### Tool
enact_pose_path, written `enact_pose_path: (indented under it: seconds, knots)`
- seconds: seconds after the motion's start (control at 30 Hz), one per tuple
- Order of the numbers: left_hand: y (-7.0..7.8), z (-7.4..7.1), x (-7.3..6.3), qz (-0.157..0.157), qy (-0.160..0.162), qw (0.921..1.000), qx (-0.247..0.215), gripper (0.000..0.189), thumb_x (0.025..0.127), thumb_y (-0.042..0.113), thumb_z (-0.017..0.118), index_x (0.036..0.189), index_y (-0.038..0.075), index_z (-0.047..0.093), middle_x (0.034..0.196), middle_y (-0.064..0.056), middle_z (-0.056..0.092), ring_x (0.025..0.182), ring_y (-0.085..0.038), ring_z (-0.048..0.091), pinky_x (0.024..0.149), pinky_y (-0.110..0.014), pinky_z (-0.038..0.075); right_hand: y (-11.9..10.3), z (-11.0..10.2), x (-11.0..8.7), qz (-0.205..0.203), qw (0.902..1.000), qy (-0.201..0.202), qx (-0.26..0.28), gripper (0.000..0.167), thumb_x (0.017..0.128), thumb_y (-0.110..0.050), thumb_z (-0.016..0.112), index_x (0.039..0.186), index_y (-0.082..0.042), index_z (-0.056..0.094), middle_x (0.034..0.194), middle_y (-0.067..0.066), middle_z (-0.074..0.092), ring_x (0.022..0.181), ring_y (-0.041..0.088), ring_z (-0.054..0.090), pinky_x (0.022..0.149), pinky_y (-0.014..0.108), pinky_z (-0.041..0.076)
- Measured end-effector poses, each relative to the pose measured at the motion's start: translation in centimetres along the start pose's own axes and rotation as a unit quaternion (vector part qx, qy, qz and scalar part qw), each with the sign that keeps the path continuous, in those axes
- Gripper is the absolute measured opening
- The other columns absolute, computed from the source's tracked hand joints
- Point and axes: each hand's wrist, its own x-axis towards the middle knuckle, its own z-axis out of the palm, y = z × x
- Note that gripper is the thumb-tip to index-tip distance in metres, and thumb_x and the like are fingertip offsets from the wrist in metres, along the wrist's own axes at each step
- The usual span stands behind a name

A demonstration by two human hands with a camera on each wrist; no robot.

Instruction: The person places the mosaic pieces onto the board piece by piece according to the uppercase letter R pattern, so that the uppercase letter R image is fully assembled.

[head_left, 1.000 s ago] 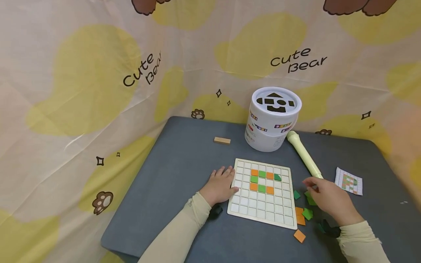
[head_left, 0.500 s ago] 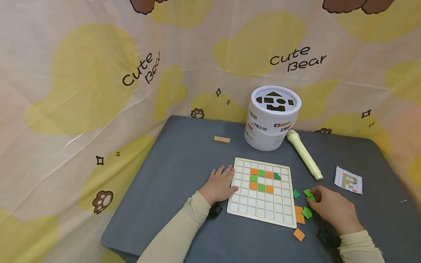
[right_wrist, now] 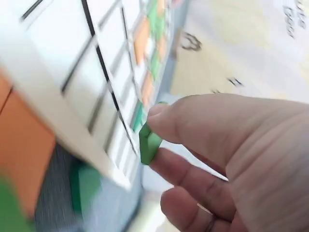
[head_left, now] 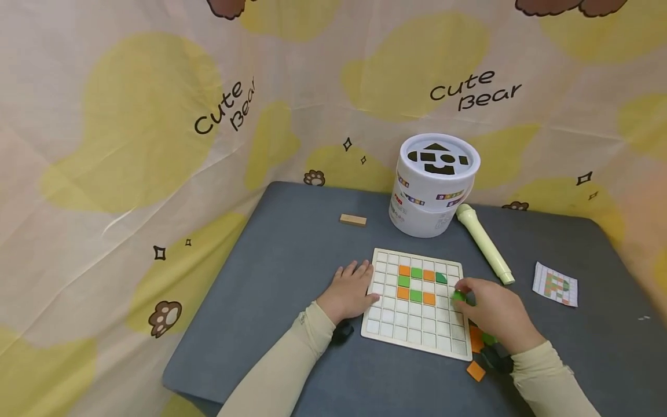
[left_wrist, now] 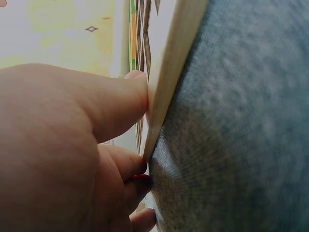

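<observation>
Green tile (head_left: 458,296) sits pinched between thumb and fingertips of the right hand (head_left: 495,313), over the right edge of the grid board (head_left: 417,333); the wrist view shows the same flat square tile (right_wrist: 148,142) clamped edge-on. Board is pale wood, square, shallow white cells; a small block of cells near the top holds orange and green tiles, one green tile tilted in its cell. Left hand (head_left: 350,292) lies flat on the grey felt-like table (head_left: 292,260), fingers together and straight, thumb pressed to the board's left edge (left_wrist: 166,77). Loose orange tile (head_left: 475,370) on the table just off the board's right corner. White round tub (head_left: 435,185), lid with black shape cut-outs, contents hidden. Pale green plastic cylinder (head_left: 484,243) beside it. Small wooden block (head_left: 352,219), pattern card (head_left: 555,284) far right.
</observation>
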Motion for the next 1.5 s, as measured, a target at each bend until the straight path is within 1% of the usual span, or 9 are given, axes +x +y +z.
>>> enact_pose_path:
  seconds: [0.1,0.27,0.43,0.5,0.63,0.77,1.03,1.27,1.5]
  knots:
    - [0.1,-0.1,-0.2,0.002,-0.005,1.0000,-0.003,0.079,0.110,0.054,0.054,0.170,0.010,0.029,0.176,-0.006,0.024,0.161,-0.032,0.019,0.127,-0.056,0.020,-0.7,0.8,1.3,-0.030,0.9993,-0.019,-0.009,0.017,0.091,-0.018,0.087,0.106,-0.011,0.081,0.100,0.004,0.076,0.073,0.013,0.058,0.060,0.038,0.052]
    - [0.3,-0.4,-0.3,0.008,-0.002,0.9999,-0.006,0.079,0.110,0.054,0.054,0.170,0.009,0.028,0.176,-0.006,0.023,0.161,-0.032,0.020,0.127,-0.056,0.020,-0.7,1.6,2.3,-0.082,0.9961,0.004,-0.032,0.012,0.087,-0.007,0.088,0.095,-0.014,0.084,0.101,0.004,0.078,0.092,0.026,0.071,0.077,0.050,0.061]
    - [0.2,-0.4,-0.3,0.002,0.000,1.0000,0.002,0.080,0.109,0.054,0.054,0.170,0.010,0.028,0.176,-0.006,0.024,0.161,-0.031,0.020,0.127,-0.055,0.020,-0.7,1.7,2.9,-0.115,0.9931,-0.014,-0.013,0.010,0.091,-0.008,0.085,0.100,-0.014,0.085,0.105,0.003,0.078,0.104,0.032,0.072,0.089,0.054,0.060]
    - [0.1,-0.4,-0.3,-0.001,-0.001,1.0000,0.002,0.080,0.109,0.054,0.054,0.170,0.010,0.028,0.176,-0.005,0.024,0.161,-0.031,0.020,0.127,-0.055,0.020,-0.4,1.2,2.8,-0.096,0.9945,-0.031,0.027,0.011,0.096,-0.010,0.081,0.107,-0.013,0.085,0.110,0.003,0.078,0.106,0.031,0.071,0.091,0.055,0.059]
    - [0.1,-0.3,-0.3,0.000,-0.003,1.0000,-0.001,0.080,0.109,0.054,0.054,0.170,0.009,0.028,0.176,-0.006,0.023,0.161,-0.032,0.020,0.127,-0.056,0.019,1.1,-0.3,2.1,-0.038,0.9959,-0.029,0.077,0.016,0.101,-0.013,0.075,0.115,-0.009,0.082,0.117,0.010,0.075,0.102,0.029,0.070,0.085,0.055,0.059]
    - [-0.1,-0.3,-0.2,0.003,-0.001,1.0000,0.004,0.080,0.110,0.054,0.053,0.170,0.009,0.028,0.176,-0.007,0.024,0.161,-0.033,0.020,0.127,-0.057,0.020,2.4,-1.7,1.1,-0.002,0.9972,-0.037,0.065,0.017,0.099,-0.014,0.077,0.113,-0.006,0.082,0.113,0.011,0.074,0.092,0.026,0.066,0.077,0.052,0.059]
    - [-0.2,-0.4,-0.3,0.016,-0.001,0.9999,0.001,0.078,0.110,0.053,0.052,0.170,0.008,0.028,0.175,-0.008,0.024,0.161,-0.034,0.020,0.127,-0.057,0.020,3.7,-0.2,-0.2,-0.005,0.9965,-0.081,-0.017,0.029,0.086,-0.021,0.088,0.112,-0.008,0.082,0.112,0.010,0.073,0.089,0.023,0.068,0.071,0.049,0.058]
    - [-0.1,-0.5,-0.4,0.016,-0.001,0.9999,0.000,0.078,0.111,0.053,0.052,0.170,0.008,0.028,0.175,-0.008,0.024,0.161,-0.034,0.020,0.127,-0.057,0.021,3.7,0.4,-0.2,-0.001,0.9979,-0.060,-0.022,0.040,0.086,-0.023,0.088,0.119,-0.002,0.079,0.115,0.014,0.073,0.092,0.026,0.069,0.074,0.053,0.059]
    - [-0.2,-0.6,-0.4,0.016,-0.005,0.9999,-0.003,0.079,0.111,0.054,0.052,0.170,0.009,0.026,0.176,-0.008,0.022,0.161,-0.034,0.019,0.127,-0.057,0.019,3.3,0.4,0.7,0.013,0.9967,-0.079,-0.011,0.044,0.089,-0.021,0.085,0.127,-0.003,0.075,0.106,0.007,0.073,0.076,0.015,0.058,0.064,0.040,0.053]
